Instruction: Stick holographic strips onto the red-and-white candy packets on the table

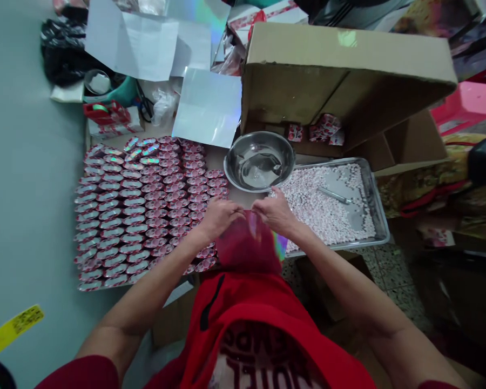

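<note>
- the left hand [221,219] is pinching the top edge of a shiny plastic sheet [247,246]
- the right hand [276,210] is grasping the same edge
- the sheet is hanging before the red apron [247,294]
- a steel bowl [231,165] is standing just beyond, beside a tray [377,208]

Before the bowl [234,162] is film [247,243]; packets [156,212] left; tray [359,218] right, carton [348,48] behind.

Cool, dim light left the carton [299,92] shadowed inside; rainbow glare tinted the far sheet [204,21]; edges looked stretched.
</note>
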The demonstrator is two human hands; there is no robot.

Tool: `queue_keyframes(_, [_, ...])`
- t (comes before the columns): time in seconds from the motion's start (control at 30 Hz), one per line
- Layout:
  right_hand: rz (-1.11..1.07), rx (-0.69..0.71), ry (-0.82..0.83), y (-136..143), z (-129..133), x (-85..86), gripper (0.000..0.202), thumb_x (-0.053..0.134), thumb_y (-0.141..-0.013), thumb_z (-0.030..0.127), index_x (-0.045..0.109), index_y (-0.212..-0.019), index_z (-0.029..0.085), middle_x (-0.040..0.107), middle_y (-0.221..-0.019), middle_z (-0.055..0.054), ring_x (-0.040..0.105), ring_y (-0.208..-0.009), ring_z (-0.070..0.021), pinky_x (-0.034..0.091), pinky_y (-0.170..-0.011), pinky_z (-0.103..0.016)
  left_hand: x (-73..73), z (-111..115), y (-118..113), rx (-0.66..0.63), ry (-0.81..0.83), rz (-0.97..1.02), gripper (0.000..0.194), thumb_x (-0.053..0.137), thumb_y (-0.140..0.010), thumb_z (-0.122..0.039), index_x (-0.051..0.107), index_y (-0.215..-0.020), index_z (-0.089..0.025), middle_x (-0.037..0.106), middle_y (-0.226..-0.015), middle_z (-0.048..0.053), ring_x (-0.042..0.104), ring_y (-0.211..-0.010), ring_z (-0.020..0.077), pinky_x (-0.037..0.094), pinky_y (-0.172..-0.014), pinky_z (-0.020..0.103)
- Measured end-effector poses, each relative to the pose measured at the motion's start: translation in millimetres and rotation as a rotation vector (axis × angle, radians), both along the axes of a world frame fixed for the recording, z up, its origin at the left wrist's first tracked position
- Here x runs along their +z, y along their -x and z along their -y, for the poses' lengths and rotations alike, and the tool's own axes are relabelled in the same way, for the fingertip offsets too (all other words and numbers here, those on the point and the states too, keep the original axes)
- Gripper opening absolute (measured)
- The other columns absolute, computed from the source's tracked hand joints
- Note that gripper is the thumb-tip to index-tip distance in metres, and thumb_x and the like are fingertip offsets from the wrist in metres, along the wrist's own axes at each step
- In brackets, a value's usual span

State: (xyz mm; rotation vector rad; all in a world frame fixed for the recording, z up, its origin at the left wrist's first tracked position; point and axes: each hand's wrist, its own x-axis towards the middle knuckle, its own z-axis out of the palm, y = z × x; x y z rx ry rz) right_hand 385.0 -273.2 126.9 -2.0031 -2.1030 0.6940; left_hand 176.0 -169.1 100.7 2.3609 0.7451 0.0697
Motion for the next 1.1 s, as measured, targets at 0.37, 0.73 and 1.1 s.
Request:
queue_keyframes(0.37, [0.025,0.106,-0.028,28,-18,-26.7,0.024,0.052,-0.104,0.021,0.075,-0.102,0.025,0.077,-0.090,-0.003,0.063,-0.097,-0.0233,0.015,-0.121,-0.052,-27.3,-21,15,-0.002,0.251,-0.102,0.020,0.063,-0.095,-0.028,0.081,-0.089,-0.022,0.078,-0.081,0.003,0.068,-0.074,0.0176,0.043,-0.068,0.026])
queue_keyframes(0.73, [-0.038,0.048,0.175,22,-34,-46.5,0.019,0.056,-0.104,0.030,0.073,-0.098,0.024,0.076,-0.089,-0.003,0.066,-0.095,-0.0224,0.018,-0.115,-0.047,-40.3,1,51,0.524,0.480,0.364,0.020,0.078,-0.082,-0.034,0.078,-0.096,-0.021,0.077,-0.086,0.001,0.068,-0.077,0.0161,0.051,-0.073,0.026])
queue_keyframes(1.1, [-0.047,0.060,0.255,26,-28,-41.5,0.026,0.052,-0.106,0.033,0.074,-0.097,0.024,0.076,-0.090,-0.004,0.065,-0.094,-0.0222,0.025,-0.107,-0.040,-36.5,7,59,0.642,0.591,0.318,0.012,0.082,-0.076,-0.032,0.083,-0.085,-0.023,0.080,-0.083,0.001,0.071,-0.075,0.0174,0.053,-0.072,0.027])
